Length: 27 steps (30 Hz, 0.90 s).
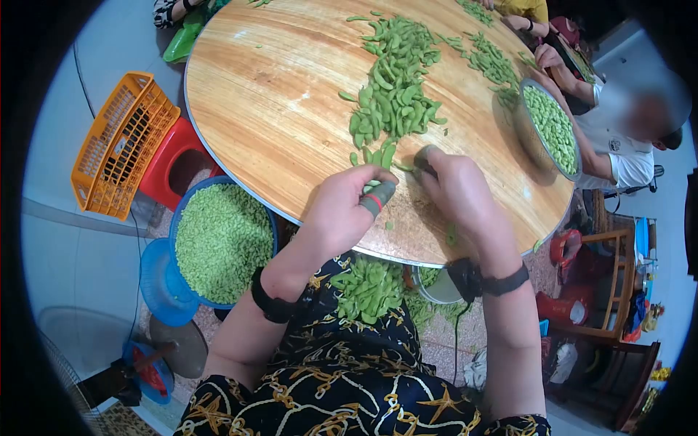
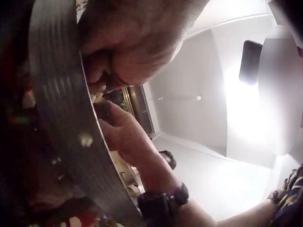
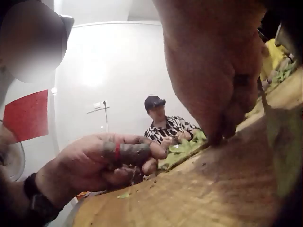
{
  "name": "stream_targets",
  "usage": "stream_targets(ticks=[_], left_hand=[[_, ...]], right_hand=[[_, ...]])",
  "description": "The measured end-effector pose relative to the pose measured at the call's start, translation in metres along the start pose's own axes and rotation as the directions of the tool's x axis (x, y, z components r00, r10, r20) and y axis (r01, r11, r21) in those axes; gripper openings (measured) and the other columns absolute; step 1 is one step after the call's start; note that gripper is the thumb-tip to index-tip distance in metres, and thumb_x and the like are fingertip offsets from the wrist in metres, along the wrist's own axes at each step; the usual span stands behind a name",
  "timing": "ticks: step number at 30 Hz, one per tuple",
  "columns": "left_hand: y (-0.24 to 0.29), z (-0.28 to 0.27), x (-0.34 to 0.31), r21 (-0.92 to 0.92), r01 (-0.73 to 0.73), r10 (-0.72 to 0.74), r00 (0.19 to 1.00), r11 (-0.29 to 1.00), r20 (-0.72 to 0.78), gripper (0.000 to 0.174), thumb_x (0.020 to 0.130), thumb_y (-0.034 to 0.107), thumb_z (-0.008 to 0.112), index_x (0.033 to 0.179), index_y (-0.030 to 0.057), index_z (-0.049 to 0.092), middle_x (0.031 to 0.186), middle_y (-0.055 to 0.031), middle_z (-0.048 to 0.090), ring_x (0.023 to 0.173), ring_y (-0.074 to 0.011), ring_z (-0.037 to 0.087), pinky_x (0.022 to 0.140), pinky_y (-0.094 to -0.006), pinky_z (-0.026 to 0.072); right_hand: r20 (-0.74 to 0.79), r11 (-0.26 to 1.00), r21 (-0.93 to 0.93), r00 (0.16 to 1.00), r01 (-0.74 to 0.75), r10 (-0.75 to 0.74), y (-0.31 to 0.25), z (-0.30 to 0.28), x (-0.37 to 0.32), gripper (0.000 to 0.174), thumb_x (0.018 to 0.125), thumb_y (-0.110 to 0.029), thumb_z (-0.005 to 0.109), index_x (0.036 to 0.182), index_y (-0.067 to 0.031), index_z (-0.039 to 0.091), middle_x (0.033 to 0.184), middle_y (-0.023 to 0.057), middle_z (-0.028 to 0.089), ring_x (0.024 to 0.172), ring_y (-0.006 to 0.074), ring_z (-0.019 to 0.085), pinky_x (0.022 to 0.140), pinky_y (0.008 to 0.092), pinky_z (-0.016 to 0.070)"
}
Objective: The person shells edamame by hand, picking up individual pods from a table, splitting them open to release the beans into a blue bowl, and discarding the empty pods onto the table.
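My left hand [image 1: 338, 211] is curled over the near part of the round wooden table [image 1: 276, 94], with green showing between its thumb and fingers, like shelled soybeans or pods. One finger wears a dark cover with a red band [image 3: 118, 154]. To its right, my right hand [image 1: 458, 185] bends its fingers down at the tabletop, fingertips pinching at the end of a green soybean pod [image 1: 402, 167]. Just beyond both hands lies a long heap of soybean pods [image 1: 400, 87]. More pods [image 1: 369, 287] rest in the lap below the table edge.
A blue basin of shelled beans [image 1: 225, 240] stands at the left, beside a red stool [image 1: 163, 167] and a yellow crate [image 1: 120, 149]. A metal bowl of beans [image 1: 549, 131] sits at the table's right rim. Other people sit around the far side.
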<state>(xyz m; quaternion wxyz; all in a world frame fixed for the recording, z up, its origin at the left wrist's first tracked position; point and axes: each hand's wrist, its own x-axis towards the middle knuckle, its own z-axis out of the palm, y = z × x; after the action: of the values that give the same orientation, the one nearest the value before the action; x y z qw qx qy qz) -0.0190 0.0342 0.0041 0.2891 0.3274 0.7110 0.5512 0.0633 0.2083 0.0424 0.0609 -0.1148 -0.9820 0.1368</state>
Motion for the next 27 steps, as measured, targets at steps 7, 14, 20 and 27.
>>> stream_targets(ticks=[7,14,20,27], left_hand=[[0.011,0.019,-0.014,-0.813,0.175,-0.062,0.984,0.555,0.169,0.020,0.086,0.005,0.057,0.105,0.0024,0.054,0.086,0.0016,0.054,0.067,-0.0034,0.047,0.057,-0.0172,0.0390],[0.012,0.030,-0.021,-0.803,-0.040,-0.036,0.996,0.595,-0.077,0.013,0.085,0.005,0.059,0.097,0.0001,0.056,0.089,-0.0027,0.059,0.077,-0.0067,0.055,0.068,-0.0213,0.0448],[0.014,0.031,-0.024,-0.707,-0.032,-0.069,0.991,0.706,-0.113,0.009,0.085,0.005,0.060,0.092,0.0010,0.056,0.087,-0.0029,0.059,0.075,-0.0069,0.056,0.069,-0.0207,0.0449],[0.003,0.026,-0.028,-0.788,0.002,0.042,0.998,0.615,0.035,0.010,0.087,0.011,0.057,0.093,0.0029,0.056,0.085,0.0005,0.058,0.072,-0.0047,0.053,0.064,-0.0193,0.0436]], right_hand=[[-0.037,0.680,0.723,0.977,-0.120,0.212,-0.014,0.007,-0.048,0.013,0.082,-0.012,0.058,0.087,-0.0001,0.060,0.067,0.0022,0.057,0.060,0.0125,0.053,0.056,0.0271,0.0427],[0.323,0.080,0.937,0.929,-0.341,0.179,-0.042,-0.003,-0.072,0.021,0.095,-0.020,0.043,0.090,-0.0029,0.053,0.065,-0.0032,0.050,0.054,0.0031,0.038,0.048,0.0180,0.0300],[0.338,-0.028,0.941,0.941,-0.337,0.026,-0.033,0.003,-0.078,0.025,0.096,-0.022,0.039,0.088,-0.0028,0.053,0.065,-0.0020,0.050,0.051,0.0038,0.038,0.047,0.0185,0.0301],[0.438,-0.338,0.850,0.899,-0.403,0.029,-0.041,0.010,-0.081,0.020,0.096,-0.018,0.042,0.089,-0.0026,0.053,0.064,-0.0004,0.050,0.045,0.0039,0.034,0.043,0.0181,0.0299]])
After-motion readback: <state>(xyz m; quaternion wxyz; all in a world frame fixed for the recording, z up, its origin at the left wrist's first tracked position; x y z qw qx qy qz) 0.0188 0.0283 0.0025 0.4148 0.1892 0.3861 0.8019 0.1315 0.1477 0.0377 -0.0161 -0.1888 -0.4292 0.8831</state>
